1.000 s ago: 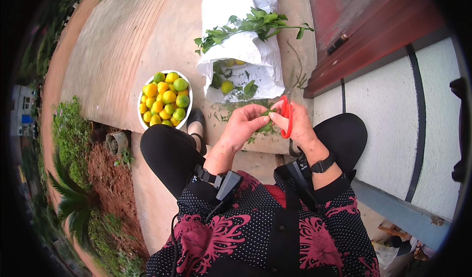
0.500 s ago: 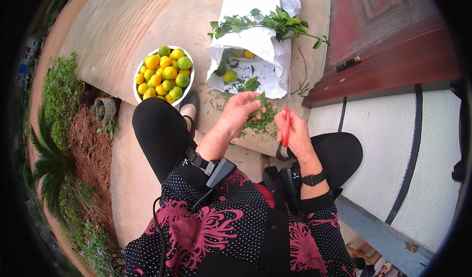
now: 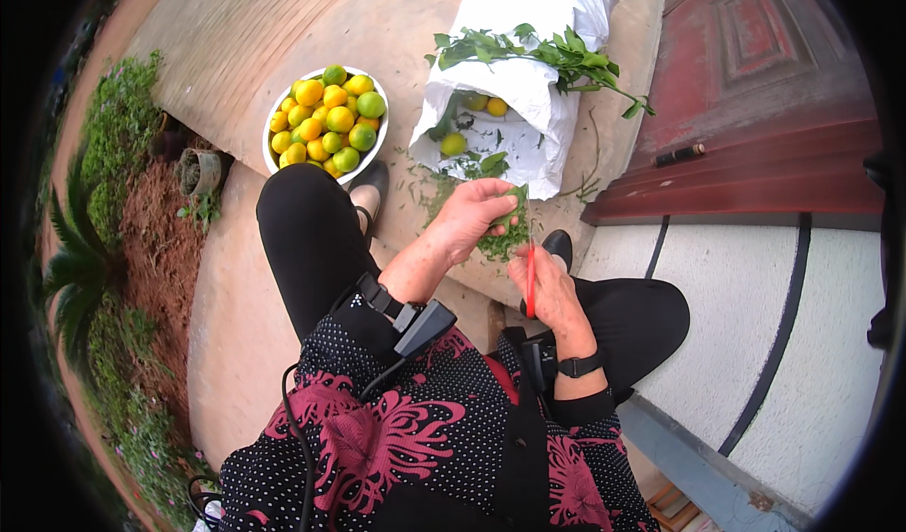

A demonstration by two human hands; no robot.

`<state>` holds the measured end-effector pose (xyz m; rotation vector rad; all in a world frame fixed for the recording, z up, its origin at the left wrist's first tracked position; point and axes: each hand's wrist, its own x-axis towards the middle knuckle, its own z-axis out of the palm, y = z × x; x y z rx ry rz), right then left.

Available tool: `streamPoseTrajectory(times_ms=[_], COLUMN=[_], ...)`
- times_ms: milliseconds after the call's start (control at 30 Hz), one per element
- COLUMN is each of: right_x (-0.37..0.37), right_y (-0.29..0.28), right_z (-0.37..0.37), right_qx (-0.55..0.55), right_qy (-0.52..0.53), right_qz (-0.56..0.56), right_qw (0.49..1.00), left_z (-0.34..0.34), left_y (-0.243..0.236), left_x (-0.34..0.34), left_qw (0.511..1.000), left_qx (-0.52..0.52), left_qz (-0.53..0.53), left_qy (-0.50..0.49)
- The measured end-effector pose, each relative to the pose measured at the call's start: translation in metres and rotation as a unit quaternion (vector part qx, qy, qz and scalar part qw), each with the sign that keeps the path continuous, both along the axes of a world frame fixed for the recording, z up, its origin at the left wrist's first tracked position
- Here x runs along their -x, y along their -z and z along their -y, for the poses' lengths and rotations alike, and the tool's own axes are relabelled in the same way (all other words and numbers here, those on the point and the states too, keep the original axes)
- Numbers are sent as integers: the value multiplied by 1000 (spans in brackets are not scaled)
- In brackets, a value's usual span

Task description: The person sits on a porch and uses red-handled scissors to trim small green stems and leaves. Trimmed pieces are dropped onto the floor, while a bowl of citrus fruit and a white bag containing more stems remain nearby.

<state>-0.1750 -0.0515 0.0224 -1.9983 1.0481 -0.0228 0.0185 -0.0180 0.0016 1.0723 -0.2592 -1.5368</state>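
Observation:
Between the thumb and fingers of my left hand (image 3: 472, 219) are green leaves (image 3: 515, 207), pinched in a small bunch. My right hand (image 3: 550, 287) is closed around red-handled scissors (image 3: 531, 282), whose blades point away from me, right beside the leaves. Below both hands, cut green bits (image 3: 505, 243) lie heaped on the ground. Just beyond lies an open white sack (image 3: 543, 145) with several yellow-green citrus fruits (image 3: 454, 144) and leaves inside its mouth. Across the top of the sack rests a leafy branch (image 3: 566, 58).
To the left, by my shoe, stands a white bowl (image 3: 268, 145) full of yellow and green citrus fruits. A red wooden door (image 3: 746, 69) and a white wall (image 3: 736, 296) border the right side. Plants and a pot (image 3: 200, 171) line the soil on the left.
The scissors have come nearer to the leaves, their blades now beside the bunch. My right hand has shifted left and slightly toward me. The view has shifted a little.

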Motion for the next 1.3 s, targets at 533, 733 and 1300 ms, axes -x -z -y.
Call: streamPoseTrajectory(times_ms=[533,733,1300], right_x=[-6,-6,8], right_y=[3,2,11], right_z=[3,2,4], right_qx=[-95,-180,-209], right_qy=[22,49,45], right_qz=[0,52,51], right_qw=[995,981,976], left_z=[-3,-2,-3], left_y=[1,5,5], left_x=[-6,-9,-14], left_qw=[997,996,999], left_qx=[-15,-33,-10], left_qz=[48,62,-6], left_qy=[53,58,50])
